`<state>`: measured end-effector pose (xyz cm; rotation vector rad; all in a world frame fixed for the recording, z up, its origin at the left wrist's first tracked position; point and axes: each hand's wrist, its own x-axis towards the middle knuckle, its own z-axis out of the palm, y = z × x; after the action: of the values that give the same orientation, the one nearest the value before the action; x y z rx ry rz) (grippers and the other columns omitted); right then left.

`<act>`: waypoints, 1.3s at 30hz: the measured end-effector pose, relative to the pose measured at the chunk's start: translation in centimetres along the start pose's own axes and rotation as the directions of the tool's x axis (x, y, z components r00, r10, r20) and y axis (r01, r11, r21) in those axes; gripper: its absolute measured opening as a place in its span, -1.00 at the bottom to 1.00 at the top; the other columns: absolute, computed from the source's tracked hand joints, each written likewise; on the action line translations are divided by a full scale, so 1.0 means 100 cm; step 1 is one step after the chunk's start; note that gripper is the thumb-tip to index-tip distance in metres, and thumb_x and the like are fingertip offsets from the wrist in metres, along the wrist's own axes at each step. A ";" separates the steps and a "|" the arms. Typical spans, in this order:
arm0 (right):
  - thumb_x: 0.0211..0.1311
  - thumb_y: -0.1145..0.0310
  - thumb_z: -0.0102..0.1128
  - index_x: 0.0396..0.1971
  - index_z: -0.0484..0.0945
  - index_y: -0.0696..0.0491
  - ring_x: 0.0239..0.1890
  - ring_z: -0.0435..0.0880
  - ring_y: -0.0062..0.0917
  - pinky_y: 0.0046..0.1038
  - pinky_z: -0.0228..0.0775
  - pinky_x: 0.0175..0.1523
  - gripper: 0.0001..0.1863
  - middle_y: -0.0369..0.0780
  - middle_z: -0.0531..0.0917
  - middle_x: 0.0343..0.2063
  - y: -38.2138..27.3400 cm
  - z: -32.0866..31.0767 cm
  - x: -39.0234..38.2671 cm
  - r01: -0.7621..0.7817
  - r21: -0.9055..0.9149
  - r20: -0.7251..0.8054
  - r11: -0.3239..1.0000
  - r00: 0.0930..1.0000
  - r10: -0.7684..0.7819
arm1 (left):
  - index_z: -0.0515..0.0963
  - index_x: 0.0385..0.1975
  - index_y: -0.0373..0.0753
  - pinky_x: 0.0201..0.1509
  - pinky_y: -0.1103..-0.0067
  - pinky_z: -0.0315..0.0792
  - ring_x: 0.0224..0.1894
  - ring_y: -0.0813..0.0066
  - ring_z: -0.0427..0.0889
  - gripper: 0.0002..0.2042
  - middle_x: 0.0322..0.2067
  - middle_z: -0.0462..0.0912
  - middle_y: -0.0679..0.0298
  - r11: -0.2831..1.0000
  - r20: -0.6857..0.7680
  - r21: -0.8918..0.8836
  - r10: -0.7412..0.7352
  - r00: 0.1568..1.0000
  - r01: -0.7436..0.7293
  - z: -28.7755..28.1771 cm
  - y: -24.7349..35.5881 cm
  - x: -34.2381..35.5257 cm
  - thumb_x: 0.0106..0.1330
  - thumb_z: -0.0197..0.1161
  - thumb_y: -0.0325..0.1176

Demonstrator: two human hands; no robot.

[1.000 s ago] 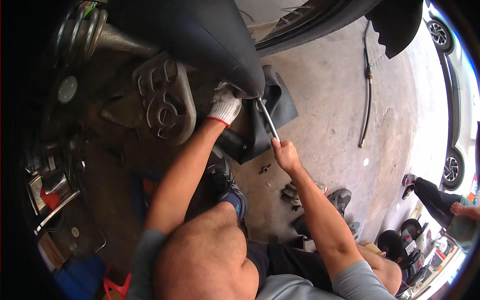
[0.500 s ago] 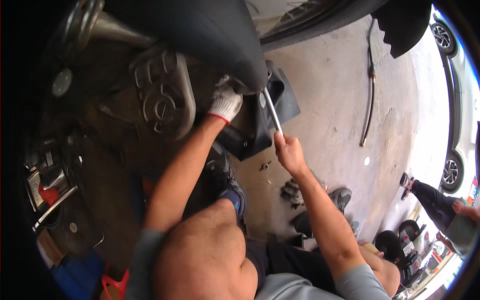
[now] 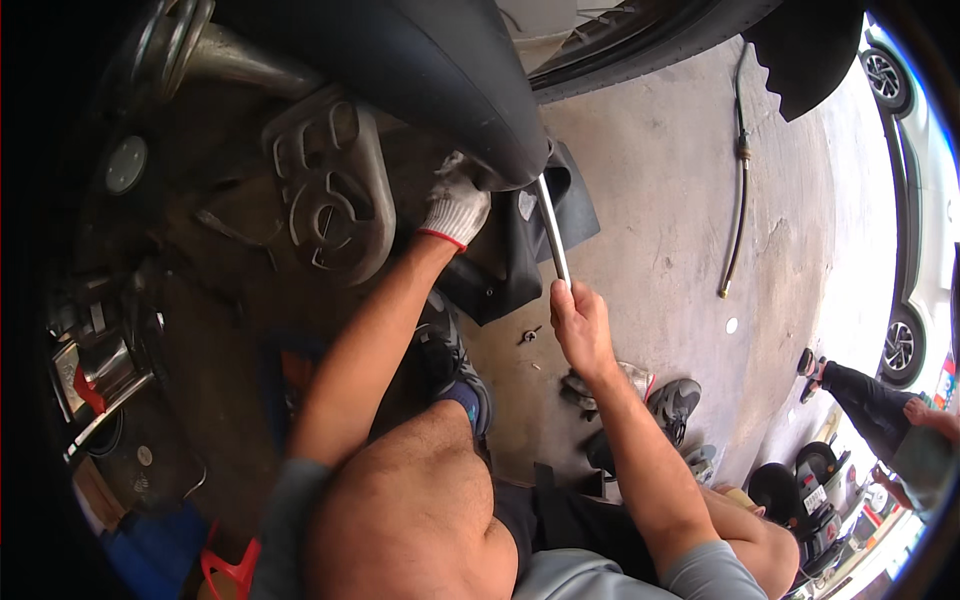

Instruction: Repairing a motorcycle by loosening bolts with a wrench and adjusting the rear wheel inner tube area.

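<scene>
My left hand (image 3: 455, 208) wears a white work glove with a red cuff and reaches up under a large black curved body panel (image 3: 400, 60); its fingers are closed against the panel's lower edge, what they grip is hidden. My bare right hand (image 3: 580, 320) is closed around the lower end of a long metal rod-like tool (image 3: 552, 235), whose upper end goes up under the same panel beside the gloved hand. A loose black plastic cover (image 3: 520, 250) lies on the floor just behind the tool.
A metal bracket-like engine part (image 3: 335, 195) and an exhaust pipe (image 3: 235, 60) sit to the left. A small bolt (image 3: 530, 335) lies on the concrete. A black hose (image 3: 738, 190) runs across the floor at right. Shoes (image 3: 675, 400) and another person's arm (image 3: 880, 410) are at lower right.
Both hands and the tool sit slightly higher in view than a second ago; the right hand has slid a little along the rod, which stands steeper now.
</scene>
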<state>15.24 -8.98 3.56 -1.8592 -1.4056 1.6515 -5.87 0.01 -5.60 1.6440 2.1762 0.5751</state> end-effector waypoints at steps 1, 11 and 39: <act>0.28 0.13 -0.08 -0.64 0.40 0.22 -0.64 0.47 -0.29 -0.30 0.30 -0.43 -0.55 -0.05 0.49 -0.71 0.008 0.005 0.007 0.025 0.055 0.005 0.998 1.000 -0.026 | 0.50 -0.20 -0.29 0.07 0.36 0.38 0.00 0.07 0.45 -0.74 -0.13 0.52 0.00 0.995 -0.010 0.028 0.096 0.995 -0.095 -0.001 -0.003 0.006 0.12 0.04 -0.38; 0.33 0.16 -0.12 -0.68 0.34 0.11 -0.73 0.27 -0.72 -0.56 0.09 -0.63 -0.57 -0.37 0.36 -0.78 0.007 -0.002 0.005 -0.007 0.228 0.081 0.974 0.997 -0.011 | 0.51 -0.22 -0.30 0.04 0.35 0.38 -0.04 0.03 0.47 -0.75 -0.13 0.52 -0.02 0.988 -0.050 -0.132 0.069 0.996 -0.075 -0.009 -0.007 0.002 0.12 0.05 -0.41; 0.32 0.15 -0.12 -0.67 0.36 0.19 -0.69 0.35 -0.61 -0.47 0.22 -0.55 -0.54 -0.23 0.40 -0.77 0.007 0.005 0.001 0.235 0.201 -0.054 0.951 0.972 -0.228 | 0.49 -0.18 -0.26 0.12 0.36 0.32 -0.03 0.03 0.45 -0.73 -0.11 0.50 -0.04 0.994 0.078 -0.030 0.102 0.992 -0.100 -0.008 -0.004 0.004 0.16 -0.04 -0.37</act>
<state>15.11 -9.42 2.76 -1.5350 -1.3263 1.5793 -6.76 0.21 -5.14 1.7411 2.0300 0.5542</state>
